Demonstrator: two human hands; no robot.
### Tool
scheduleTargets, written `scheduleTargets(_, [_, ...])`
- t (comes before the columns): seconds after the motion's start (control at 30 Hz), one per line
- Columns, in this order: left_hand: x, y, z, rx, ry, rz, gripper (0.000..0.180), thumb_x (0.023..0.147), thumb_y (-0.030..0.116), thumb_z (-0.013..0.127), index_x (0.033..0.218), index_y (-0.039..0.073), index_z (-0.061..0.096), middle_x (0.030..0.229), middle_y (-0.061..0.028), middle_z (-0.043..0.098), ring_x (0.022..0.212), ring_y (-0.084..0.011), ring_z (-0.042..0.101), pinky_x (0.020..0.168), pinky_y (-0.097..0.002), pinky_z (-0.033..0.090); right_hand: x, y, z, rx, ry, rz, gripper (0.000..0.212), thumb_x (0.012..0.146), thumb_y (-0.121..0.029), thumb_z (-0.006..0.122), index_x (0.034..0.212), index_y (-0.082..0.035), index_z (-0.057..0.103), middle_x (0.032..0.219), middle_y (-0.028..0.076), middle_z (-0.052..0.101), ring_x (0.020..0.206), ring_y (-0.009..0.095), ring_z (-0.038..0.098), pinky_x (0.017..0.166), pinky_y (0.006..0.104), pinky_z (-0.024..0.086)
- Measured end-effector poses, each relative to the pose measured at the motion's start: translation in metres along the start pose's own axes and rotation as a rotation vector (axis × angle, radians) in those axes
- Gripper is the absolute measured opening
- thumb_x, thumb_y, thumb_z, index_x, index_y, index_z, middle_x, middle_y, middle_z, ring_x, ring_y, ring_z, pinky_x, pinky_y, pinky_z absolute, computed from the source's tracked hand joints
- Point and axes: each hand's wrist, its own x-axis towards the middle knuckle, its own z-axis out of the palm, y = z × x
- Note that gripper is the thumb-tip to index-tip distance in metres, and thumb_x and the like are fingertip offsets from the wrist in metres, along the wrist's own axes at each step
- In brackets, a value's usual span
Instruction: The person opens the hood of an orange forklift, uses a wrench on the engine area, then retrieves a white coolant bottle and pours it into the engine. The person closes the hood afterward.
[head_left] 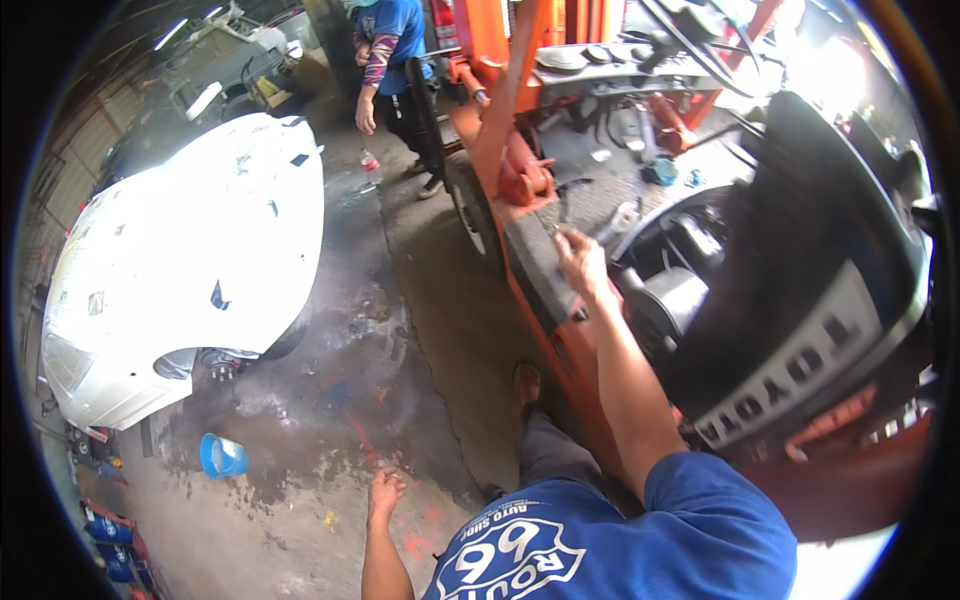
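Note:
My right hand (pixel 582 262) is stretched forward over the dark side step (pixel 535 255) of an orange forklift (pixel 508 130). Its fingers are bent together, and whatever they may hold is too small to make out. Just right of that hand lies the open engine bay (pixel 690 240), with a rounded metal part (pixel 672 298) inside. A black engine cover (pixel 790 270) stands raised beside it. My left hand (pixel 387 492) hangs over the stained floor at my left, fingers loosely bent and partly apart, with nothing visible in them.
A white car body (pixel 200 240) stands at the left, a blue bucket (pixel 222 456) near it. Farther off, a person in a blue shirt (pixel 395 25) stands beside the forklift's front wheel (pixel 474 215). A bottle (pixel 370 160) shows near that person. A steering wheel (pixel 705 45) rises at the upper right.

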Motion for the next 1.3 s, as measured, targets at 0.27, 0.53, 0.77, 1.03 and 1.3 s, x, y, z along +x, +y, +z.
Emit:
scheduleTargets(0.27, [-0.041, -0.02, 0.03, 1.021, -0.207, 0.106, 0.035, 0.102, 0.034, 0.05, 0.112, 0.005, 0.067, 0.089, -0.0153, 0.07, 0.084, -0.0299, 0.07, 0.073, -0.0405, 0.056, 0.301, 0.162, 0.196, 0.011, -0.037, 0.206, 0.032, 0.096, -0.031, 0.063, 0.119, -0.01, 0.071, 0.1, 0.015, 0.074, 0.089, 0.027, 0.071, 0.08, 0.0372, 0.055])
scheduleTargets(0.53, [-0.047, 0.069, 0.088, 0.049, -0.061, -0.624, 0.031, 0.098, 0.032, 0.054, 0.108, 0.006, 0.067, 0.091, -0.0148, 0.07, 0.083, -0.0295, 0.07, 0.071, -0.0415, 0.056, 0.393, 0.276, 0.3, 0.213, -0.177, 0.021, 0.038, 0.095, -0.028, 0.066, 0.123, -0.002, 0.059, 0.108, 0.016, 0.068, 0.094, 0.023, 0.065, 0.082, 0.0367, 0.051])
scheduleTargets(0.77, [0.025, 0.118, 0.035, 0.119, -0.164, -0.511, 0.027, 0.095, 0.03, 0.057, 0.105, 0.006, 0.066, 0.093, -0.0143, 0.07, 0.082, -0.0292, 0.069, 0.069, -0.0424, 0.056, 0.384, 0.213, 0.281, -0.131, 0.025, -0.214, 0.038, 0.094, -0.026, 0.066, 0.123, -0.002, 0.06, 0.108, 0.017, 0.068, 0.095, 0.025, 0.066, 0.082, 0.0378, 0.051])
scheduleTargets(1.03, [0.222, 0.14, -0.056, 0.54, -0.647, -0.13, 0.022, 0.094, 0.025, 0.059, 0.102, 0.004, 0.063, 0.092, -0.0107, 0.068, 0.074, -0.0261, 0.069, 0.063, -0.0405, 0.056, 0.294, 0.138, 0.211, -0.338, 0.215, -0.126, 0.04, 0.091, -0.025, 0.069, 0.123, -0.001, 0.059, 0.109, 0.019, 0.067, 0.097, 0.031, 0.065, 0.084, 0.041, 0.051])
scheduleTargets(1.3, [0.379, 0.398, 0.04, 0.566, -0.598, 0.308, 0.036, 0.098, 0.018, 0.061, 0.13, 0.001, 0.061, 0.091, -0.0063, 0.07, 0.075, -0.0145, 0.065, 0.065, -0.0304, 0.052, 0.163, 0.041, 0.08, -0.151, 0.253, 0.384, 0.044, 0.087, -0.031, 0.073, 0.116, 0.002, 0.069, 0.1, 0.015, 0.074, 0.092, 0.021, 0.07, 0.084, 0.0341, 0.054])
